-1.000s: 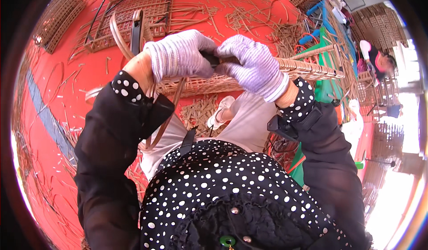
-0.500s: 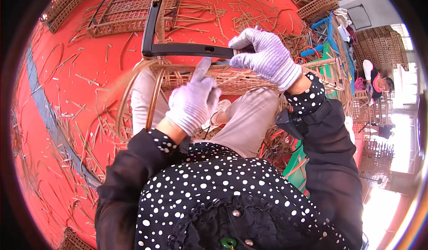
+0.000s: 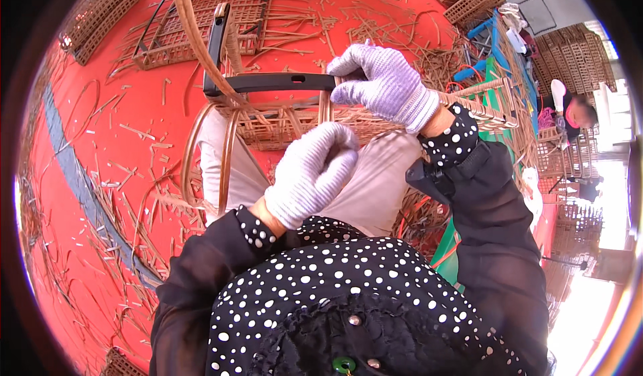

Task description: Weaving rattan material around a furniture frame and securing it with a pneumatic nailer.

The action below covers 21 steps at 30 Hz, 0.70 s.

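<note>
On my lap rests a partly woven rattan panel [image 3: 268, 127] with a black bar frame [image 3: 278, 82] along its far edge. My right hand [image 3: 385, 88], in a pale knitted glove, is closed around the right end of the black bar, fingers bent over it. My left hand [image 3: 313, 173], gloved the same way, is curled below the bar, nearer my body. A narrow brown rattan strip [image 3: 325, 106] runs from the bar down to its fingers, which are closed on it. A longer strand [image 3: 194, 34] arches over the frame's left corner, and loose lengths [image 3: 226, 165] hang there.
Cut strip scraps litter the red floor [image 3: 100, 131], crossed by a grey band [image 3: 70, 165]. Another woven panel [image 3: 201, 24] lies ahead. Blue and green supports [image 3: 495, 74] stand at right, near stacked woven panels [image 3: 579, 57] and another person [image 3: 569, 111].
My left hand has drawn back from the bar toward my body, and its pointing finger has curled in. The long strand has swung up over the left corner. The right hand keeps its grip.
</note>
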Each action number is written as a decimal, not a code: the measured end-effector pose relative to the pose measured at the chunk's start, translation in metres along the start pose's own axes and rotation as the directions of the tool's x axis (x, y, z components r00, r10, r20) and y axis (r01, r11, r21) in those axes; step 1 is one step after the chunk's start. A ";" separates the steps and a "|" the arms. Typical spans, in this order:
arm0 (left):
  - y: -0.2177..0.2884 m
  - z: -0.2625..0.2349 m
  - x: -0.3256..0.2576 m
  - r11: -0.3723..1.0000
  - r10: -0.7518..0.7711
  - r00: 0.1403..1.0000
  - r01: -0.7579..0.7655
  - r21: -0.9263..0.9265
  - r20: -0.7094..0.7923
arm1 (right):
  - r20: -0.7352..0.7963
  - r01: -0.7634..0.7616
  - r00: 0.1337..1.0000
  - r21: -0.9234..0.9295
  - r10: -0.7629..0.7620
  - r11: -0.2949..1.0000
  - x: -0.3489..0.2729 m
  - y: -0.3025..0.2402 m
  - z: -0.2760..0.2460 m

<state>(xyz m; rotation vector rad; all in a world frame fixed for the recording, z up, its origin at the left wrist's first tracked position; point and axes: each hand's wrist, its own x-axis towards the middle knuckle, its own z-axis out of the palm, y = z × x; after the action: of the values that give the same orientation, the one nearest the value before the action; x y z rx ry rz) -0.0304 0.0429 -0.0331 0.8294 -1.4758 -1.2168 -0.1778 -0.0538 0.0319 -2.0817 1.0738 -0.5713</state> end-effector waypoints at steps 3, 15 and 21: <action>0.038 -0.004 0.006 0.970 -0.075 0.990 0.045 0.239 0.117 | 0.011 0.120 0.993 -0.093 -0.120 0.988 -0.006 0.005 -0.008; 0.036 -0.043 0.153 0.729 0.158 0.949 -0.299 0.615 0.274 | -0.354 0.139 0.908 -0.250 -0.224 0.958 -0.039 0.000 0.019; 0.005 -0.049 0.164 0.724 0.041 0.948 -0.246 0.645 0.316 | -0.312 0.242 0.860 -0.445 -0.403 0.862 -0.035 0.006 0.020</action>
<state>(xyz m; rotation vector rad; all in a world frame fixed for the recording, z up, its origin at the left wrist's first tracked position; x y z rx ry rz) -0.0247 -0.1213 0.0150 1.0118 -2.2457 -0.6654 -0.1871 -0.0193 0.0122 -2.6076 1.1263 -1.0613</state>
